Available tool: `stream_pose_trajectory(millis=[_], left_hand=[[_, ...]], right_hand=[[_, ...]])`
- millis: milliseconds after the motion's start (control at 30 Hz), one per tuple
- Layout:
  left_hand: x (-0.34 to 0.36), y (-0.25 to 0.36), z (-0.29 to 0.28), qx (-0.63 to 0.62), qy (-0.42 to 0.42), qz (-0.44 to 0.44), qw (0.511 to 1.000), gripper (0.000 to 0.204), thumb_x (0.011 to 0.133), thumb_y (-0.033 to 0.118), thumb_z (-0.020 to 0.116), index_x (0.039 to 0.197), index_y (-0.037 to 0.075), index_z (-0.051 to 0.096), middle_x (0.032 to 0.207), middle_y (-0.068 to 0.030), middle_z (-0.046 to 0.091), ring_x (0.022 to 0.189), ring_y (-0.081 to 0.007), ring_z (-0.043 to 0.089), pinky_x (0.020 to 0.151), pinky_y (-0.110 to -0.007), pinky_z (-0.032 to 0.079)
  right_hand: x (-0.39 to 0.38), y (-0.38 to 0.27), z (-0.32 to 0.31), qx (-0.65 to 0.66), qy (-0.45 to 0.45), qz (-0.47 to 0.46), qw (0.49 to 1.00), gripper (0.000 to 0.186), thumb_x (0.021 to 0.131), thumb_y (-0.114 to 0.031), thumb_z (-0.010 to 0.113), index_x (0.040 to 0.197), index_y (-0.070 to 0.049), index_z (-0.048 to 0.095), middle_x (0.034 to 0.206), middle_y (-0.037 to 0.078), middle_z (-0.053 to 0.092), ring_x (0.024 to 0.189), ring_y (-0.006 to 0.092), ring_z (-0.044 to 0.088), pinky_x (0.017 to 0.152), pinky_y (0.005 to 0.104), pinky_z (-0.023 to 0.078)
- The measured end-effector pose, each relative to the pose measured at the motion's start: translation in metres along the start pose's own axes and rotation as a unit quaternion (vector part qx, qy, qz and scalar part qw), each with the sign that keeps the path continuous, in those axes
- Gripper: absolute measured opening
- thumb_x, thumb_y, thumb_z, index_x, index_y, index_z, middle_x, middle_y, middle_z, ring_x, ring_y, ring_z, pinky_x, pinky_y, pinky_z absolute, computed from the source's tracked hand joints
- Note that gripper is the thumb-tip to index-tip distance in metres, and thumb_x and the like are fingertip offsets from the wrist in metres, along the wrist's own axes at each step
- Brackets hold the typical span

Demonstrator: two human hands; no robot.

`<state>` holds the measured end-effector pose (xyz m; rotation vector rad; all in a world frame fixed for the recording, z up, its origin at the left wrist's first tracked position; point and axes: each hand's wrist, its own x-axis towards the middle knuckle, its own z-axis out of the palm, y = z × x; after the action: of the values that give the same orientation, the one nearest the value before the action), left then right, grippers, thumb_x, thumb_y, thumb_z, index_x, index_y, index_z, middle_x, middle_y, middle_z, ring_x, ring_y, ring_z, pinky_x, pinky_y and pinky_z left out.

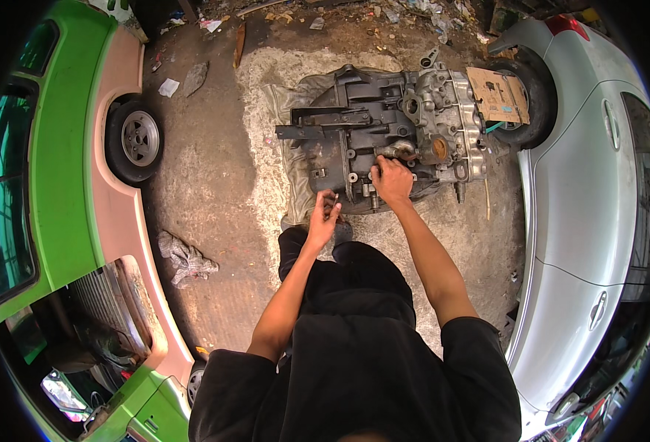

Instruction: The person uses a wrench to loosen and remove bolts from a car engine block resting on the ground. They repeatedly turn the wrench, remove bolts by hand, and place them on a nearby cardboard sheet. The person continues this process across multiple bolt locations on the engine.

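A dirty car engine (373,118) lies on the ground in front of me, dark metal on its left and bare grey castings on its right. My right hand (392,181) is over its near side, fingers curled down onto the metal below a rounded metal fitting (398,149); what the fingertips grip is hidden. My left hand (323,219) is at the engine's near left corner, thumb and fingers drawn together. Something small shows at its fingertips, too small to name. A dark flat bracket (306,132) sticks out from the engine's left side.
Greyish cloth (295,199) spreads under the engine. A green and pink vehicle (130,221) stands at left, a silver car (560,221) at right. Cardboard (499,96) leans against the silver car's wheel. A crumpled rag (185,256) lies on the ground; litter (413,15) is scattered beyond.
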<state>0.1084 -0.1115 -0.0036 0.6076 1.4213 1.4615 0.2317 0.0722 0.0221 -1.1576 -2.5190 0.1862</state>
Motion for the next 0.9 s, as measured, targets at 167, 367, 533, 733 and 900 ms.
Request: stream_pose_trajectory(millis=[167,367,533,733,900], left_hand=[[-0.001,-0.023,0.003,0.011,0.035,0.003,0.999,0.021,0.096,0.002,0.054,0.113,0.005,0.044,0.091,-0.0056,0.051,0.078,-0.0123,0.058,0.073,-0.029,0.049],[-0.001,-0.044,0.012,-0.019,0.073,-0.042,0.996,0.017,0.092,-0.002,0.059,0.105,0.004,0.05,0.093,-0.0035,0.055,0.086,-0.0114,0.057,0.078,-0.027,0.046],[0.008,-0.051,0.023,-0.088,0.149,-0.076,0.982,0.019,0.091,-0.003,0.06,0.107,0.004,0.053,0.098,-0.0044,0.06,0.09,-0.0127,0.058,0.081,-0.027,0.046],[0.008,-0.052,0.028,-0.093,0.14,-0.056,0.984,0.023,0.089,-0.005,0.059,0.11,0.003,0.054,0.103,-0.0047,0.06,0.099,-0.0141,0.057,0.087,-0.027,0.044],[0.005,-0.05,0.029,-0.114,0.133,-0.068,0.982,0.027,0.089,-0.007,0.057,0.114,0.003,0.054,0.107,-0.0069,0.06,0.102,-0.0152,0.057,0.089,-0.028,0.044]], right_hand=[[0.0,0.001,0.001,0.007,-0.003,0.003,1.0,0.027,0.082,-0.023,0.064,0.101,-0.006,0.067,0.088,0.008,0.07,0.082,0.0262,0.066,0.073,0.0377,0.054],[-0.001,0.001,0.0,0.002,-0.017,0.009,1.0,0.027,0.082,-0.024,0.064,0.102,-0.006,0.066,0.09,0.007,0.07,0.084,0.0262,0.065,0.073,0.0377,0.054],[0.0,0.0,-0.001,0.004,-0.015,0.007,1.0,0.027,0.082,-0.023,0.064,0.102,-0.006,0.067,0.09,0.008,0.07,0.083,0.0261,0.066,0.073,0.0378,0.054],[0.001,-0.001,-0.003,0.004,-0.014,0.009,1.0,0.026,0.082,-0.022,0.064,0.101,-0.005,0.068,0.088,0.008,0.07,0.08,0.026,0.066,0.071,0.0374,0.055],[0.001,-0.001,-0.004,0.01,-0.008,0.005,1.0,0.027,0.081,-0.022,0.064,0.101,-0.004,0.068,0.088,0.008,0.07,0.08,0.0264,0.066,0.071,0.0375,0.055]])
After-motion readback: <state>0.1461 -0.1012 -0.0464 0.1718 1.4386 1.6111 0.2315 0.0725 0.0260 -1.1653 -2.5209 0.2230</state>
